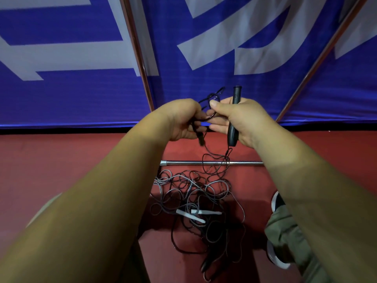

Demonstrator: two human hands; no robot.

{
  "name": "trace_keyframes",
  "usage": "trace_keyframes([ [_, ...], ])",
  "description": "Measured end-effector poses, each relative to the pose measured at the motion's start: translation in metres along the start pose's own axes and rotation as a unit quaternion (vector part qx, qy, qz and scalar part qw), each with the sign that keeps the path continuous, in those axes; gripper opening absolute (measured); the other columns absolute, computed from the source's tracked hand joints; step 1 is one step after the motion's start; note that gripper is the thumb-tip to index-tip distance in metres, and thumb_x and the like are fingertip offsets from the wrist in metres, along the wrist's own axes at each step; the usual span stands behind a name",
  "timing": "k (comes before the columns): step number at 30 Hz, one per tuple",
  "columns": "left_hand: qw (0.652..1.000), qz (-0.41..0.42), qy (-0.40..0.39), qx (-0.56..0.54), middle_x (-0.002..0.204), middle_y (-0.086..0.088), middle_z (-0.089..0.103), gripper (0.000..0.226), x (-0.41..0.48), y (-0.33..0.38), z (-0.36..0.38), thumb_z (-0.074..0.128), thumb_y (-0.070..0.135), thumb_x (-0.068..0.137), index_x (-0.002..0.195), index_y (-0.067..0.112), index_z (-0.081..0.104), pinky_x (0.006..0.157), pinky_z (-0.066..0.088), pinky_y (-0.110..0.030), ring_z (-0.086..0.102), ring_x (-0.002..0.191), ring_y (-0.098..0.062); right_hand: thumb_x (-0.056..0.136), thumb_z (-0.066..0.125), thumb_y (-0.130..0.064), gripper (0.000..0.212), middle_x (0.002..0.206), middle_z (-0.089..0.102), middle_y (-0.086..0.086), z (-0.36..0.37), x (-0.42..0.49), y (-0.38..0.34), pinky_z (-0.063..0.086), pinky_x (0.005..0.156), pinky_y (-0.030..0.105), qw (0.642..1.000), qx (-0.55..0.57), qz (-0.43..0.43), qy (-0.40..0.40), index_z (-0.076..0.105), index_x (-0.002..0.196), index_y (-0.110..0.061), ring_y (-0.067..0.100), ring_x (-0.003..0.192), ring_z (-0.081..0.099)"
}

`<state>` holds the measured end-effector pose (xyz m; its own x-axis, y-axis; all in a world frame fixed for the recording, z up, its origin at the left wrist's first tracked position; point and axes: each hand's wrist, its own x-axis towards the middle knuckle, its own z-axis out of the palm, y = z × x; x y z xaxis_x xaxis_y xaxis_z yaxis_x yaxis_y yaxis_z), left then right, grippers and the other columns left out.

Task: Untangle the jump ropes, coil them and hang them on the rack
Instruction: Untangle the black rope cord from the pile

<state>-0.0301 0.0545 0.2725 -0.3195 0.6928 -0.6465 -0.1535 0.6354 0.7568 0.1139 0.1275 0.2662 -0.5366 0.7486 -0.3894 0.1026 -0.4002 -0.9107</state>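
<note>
**Two Hands Are Holding Up a Black Jump Rope Over a Big Tangle**

The right hand (240,121) is gripping a black handle (236,94), with its fingers curling round the middle. The handle is standing almost straight up. Its two ends are sticking out above and below the hand. The thumb of this hand is also pressing on a loop of thin black rope (213,98).

The left hand (183,119) is sitting just beside the right one. Its fingers are curling round the same black rope. A short dark piece (201,139) is hanging just under this hand. It is blurry, so it may be another handle, but I cannot tell for sure.

The black rope is hanging down from both hands to the red floor (61,160). There it is running into a big messy pile of ropes (183,186). Black and grey ropes are looping over each other in the pile. Two white handles (206,212) are lying close together in the middle of it. One more black handle (205,266) is lying at the near end of the pile.

A shiny metal bar (183,162) is lying flat on the floor, between the hands and the pile. The hanging rope is crossing in front of it.

A blue banner (81,94) with big white shapes is standing behind everything, and two thin poles (140,58) are leaning across it. On the right, a shoe (276,201) and a green trouser leg (285,231) are showing.
</note>
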Motion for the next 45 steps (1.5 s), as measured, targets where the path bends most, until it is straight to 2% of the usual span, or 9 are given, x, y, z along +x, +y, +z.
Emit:
trace_keyframes([
  [3, 0.996, 0.010, 0.025, -0.090, 0.086, -0.011, 0.061, 0.025, 0.002, 0.002, -0.003, 0.041, 0.004, 0.093, 0.102, 0.006, 0.065, 0.074, 0.063, -0.036, 0.068, 0.072, -0.023, 0.100, 0.075, -0.015, 0.016, 0.104, 0.078, 0.020, 0.001, 0.005, 0.005, 0.067, 0.072, 0.045, 0.999, -0.014, 0.036, 0.010, 0.059, 0.104, -0.010, 0.029, 0.083, 0.081],
  [6, 0.983, 0.030, 0.043, -0.176, 0.095, -0.017, 0.058, 0.028, 0.003, 0.003, -0.001, 0.037, -0.003, 0.091, 0.097, 0.000, 0.064, 0.094, 0.061, -0.046, 0.067, 0.088, -0.028, 0.104, 0.070, -0.023, 0.014, 0.115, 0.076, 0.016, 0.003, 0.006, 0.014, 0.066, 0.072, 0.042, 0.994, -0.063, 0.084, -0.006, 0.062, 0.105, -0.012, 0.027, 0.089, 0.079],
  [12, 0.959, 0.037, 0.034, -0.278, 0.092, -0.014, 0.052, 0.029, 0.001, 0.000, 0.007, 0.032, -0.011, 0.094, 0.097, -0.002, 0.060, 0.106, 0.054, -0.053, 0.056, 0.074, -0.021, 0.104, 0.070, -0.025, 0.036, 0.128, 0.067, 0.012, 0.008, 0.014, 0.027, 0.065, 0.077, 0.046, 0.993, -0.072, 0.099, 0.003, 0.059, 0.134, -0.009, 0.030, 0.099, 0.075],
  [21, 0.918, 0.027, 0.044, -0.392, 0.090, -0.018, 0.054, 0.042, 0.000, 0.003, 0.003, 0.025, -0.014, 0.089, 0.124, 0.000, 0.042, 0.080, 0.065, -0.055, 0.072, 0.070, -0.039, 0.111, 0.056, -0.023, 0.019, 0.113, 0.076, 0.009, 0.012, 0.014, 0.017, 0.058, 0.099, 0.044, 0.995, 0.052, 0.080, -0.008, 0.070, 0.104, -0.013, 0.027, 0.104, 0.076],
  [29, 0.959, 0.033, 0.035, -0.278, 0.106, -0.022, 0.065, 0.046, -0.004, 0.004, 0.007, 0.036, -0.011, 0.099, 0.138, 0.005, 0.053, 0.080, 0.066, -0.043, 0.075, 0.066, -0.025, 0.105, 0.063, -0.013, 0.005, 0.105, 0.079, 0.009, 0.007, 0.021, 0.016, 0.062, 0.083, 0.040, 0.994, 0.086, 0.032, 0.061, 0.064, 0.109, -0.011, 0.024, 0.094, 0.077],
  [33, 0.977, 0.035, 0.025, -0.211, 0.081, -0.011, 0.074, 0.026, -0.003, 0.003, 0.012, 0.041, -0.002, 0.107, 0.102, 0.002, 0.066, 0.071, 0.065, -0.030, 0.074, 0.075, -0.018, 0.103, 0.064, -0.009, 0.012, 0.093, 0.080, 0.004, 0.005, 0.022, 0.015, 0.055, 0.068, 0.035, 0.995, 0.066, -0.002, 0.071, 0.054, 0.101, -0.016, 0.021, 0.085, 0.075],
  [37, 0.990, 0.040, 0.088, -0.105, 0.110, -0.014, 0.072, 0.021, 0.003, -0.001, 0.005, 0.051, 0.001, 0.101, 0.097, 0.014, 0.068, 0.067, 0.061, -0.036, 0.068, 0.091, -0.029, 0.102, 0.063, -0.005, 0.020, 0.092, 0.078, 0.008, 0.003, 0.019, 0.015, 0.053, 0.058, 0.031, 0.996, 0.024, -0.027, 0.081, 0.050, 0.096, -0.019, 0.019, 0.074, 0.070],
  [43, 0.963, 0.155, 0.133, -0.174, 0.072, 0.000, 0.061, 0.017, 0.001, 0.006, -0.002, 0.040, 0.016, 0.111, 0.112, 0.021, 0.057, 0.066, 0.064, -0.038, 0.074, 0.066, -0.019, 0.103, 0.062, -0.012, 0.013, 0.092, 0.078, 0.006, -0.006, 0.019, 0.023, 0.043, 0.056, 0.030, 0.979, -0.172, 0.015, 0.107, 0.056, 0.096, -0.021, 0.014, 0.066, 0.060],
  [45, 0.958, 0.165, 0.132, -0.195, 0.067, 0.001, 0.055, 0.020, 0.000, 0.008, -0.004, 0.041, 0.019, 0.112, 0.118, 0.017, 0.061, 0.053, 0.056, -0.027, 0.055, 0.045, -0.010, 0.102, 0.066, -0.015, 0.010, 0.098, 0.079, 0.009, -0.006, 0.021, 0.029, 0.045, 0.060, 0.033, 0.969, -0.218, 0.033, 0.111, 0.062, 0.095, -0.021, 0.021, 0.073, 0.065],
])
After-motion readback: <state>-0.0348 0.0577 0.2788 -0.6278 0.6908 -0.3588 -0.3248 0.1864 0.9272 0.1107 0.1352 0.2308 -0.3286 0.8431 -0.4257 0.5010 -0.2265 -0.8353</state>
